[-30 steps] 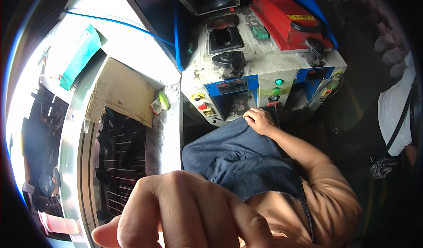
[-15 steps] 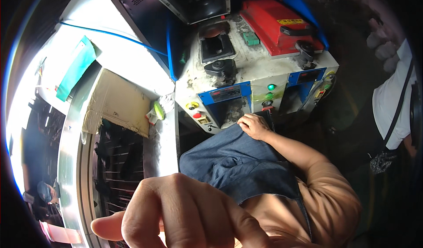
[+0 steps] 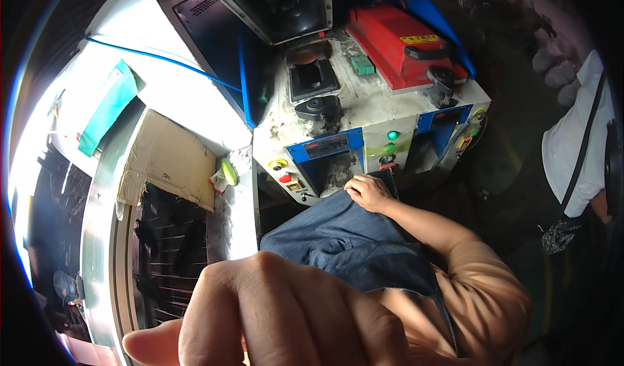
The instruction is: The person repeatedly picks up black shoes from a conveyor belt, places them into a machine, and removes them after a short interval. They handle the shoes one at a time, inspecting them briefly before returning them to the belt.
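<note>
My left hand [image 3: 279, 314] is raised very close to the camera at the lower edge, its knuckles toward me. Its fingers are bent inward, and one digit sticks out to the left. Whatever the fingers may hold is hidden behind them. My right hand [image 3: 368, 192] rests on the dark blue denim [image 3: 312, 226] over my lap, near the knee. Its fingers lie loosely bent on the cloth, with nothing visible in them. Just beyond the knees stands a grimy white machine [image 3: 374, 99] with buttons, a red cover [image 3: 400, 47] and a raised, black-framed lid [image 3: 276, 8].
On the left, a cardboard piece [image 3: 170, 155] leans over a dark slatted opening beside a metal ledge [image 3: 235, 223]. A yellow-green object [image 3: 229, 171] lies on the ledge. A blue cable [image 3: 156, 57] crosses a white panel. Another person in a white shirt [image 3: 575, 135] is at the right.
The machine and ledge have shifted slightly left in view. My left hand appears a little larger and further left. My right hand still rests on the denim.
</note>
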A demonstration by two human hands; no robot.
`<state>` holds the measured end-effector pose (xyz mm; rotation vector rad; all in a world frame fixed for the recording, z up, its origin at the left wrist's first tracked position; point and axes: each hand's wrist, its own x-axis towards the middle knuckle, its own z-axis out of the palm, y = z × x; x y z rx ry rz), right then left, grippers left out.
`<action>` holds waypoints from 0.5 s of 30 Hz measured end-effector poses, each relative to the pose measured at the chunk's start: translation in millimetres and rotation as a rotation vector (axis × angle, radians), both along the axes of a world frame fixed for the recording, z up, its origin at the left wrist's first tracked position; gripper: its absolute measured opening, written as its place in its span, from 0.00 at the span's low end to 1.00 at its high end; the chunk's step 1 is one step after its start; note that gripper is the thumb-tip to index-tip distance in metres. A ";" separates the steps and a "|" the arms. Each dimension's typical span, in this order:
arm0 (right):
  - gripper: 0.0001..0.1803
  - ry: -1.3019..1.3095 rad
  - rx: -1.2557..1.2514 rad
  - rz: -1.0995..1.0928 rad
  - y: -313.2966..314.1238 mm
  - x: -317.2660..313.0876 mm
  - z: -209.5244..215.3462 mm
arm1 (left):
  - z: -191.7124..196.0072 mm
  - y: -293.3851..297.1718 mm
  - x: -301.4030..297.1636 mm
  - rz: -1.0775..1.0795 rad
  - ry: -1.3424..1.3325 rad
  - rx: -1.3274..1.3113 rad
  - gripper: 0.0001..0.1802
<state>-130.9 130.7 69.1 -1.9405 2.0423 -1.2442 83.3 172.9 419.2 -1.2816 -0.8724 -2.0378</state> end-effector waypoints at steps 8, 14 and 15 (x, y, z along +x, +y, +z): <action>0.05 0.005 -0.024 0.009 -1.6 -2.3 -9.9 | -10.1 -10.6 -8.7 0.137 -0.054 0.016 0.30; 0.08 -0.009 -0.032 0.006 -8.7 -1.6 -24.6 | -90.6 -90.9 -30.2 0.787 -0.473 -0.423 0.39; 0.09 0.001 -0.086 0.031 -6.5 -4.5 -24.9 | -114.9 -106.8 -34.1 0.753 -0.596 -0.452 0.38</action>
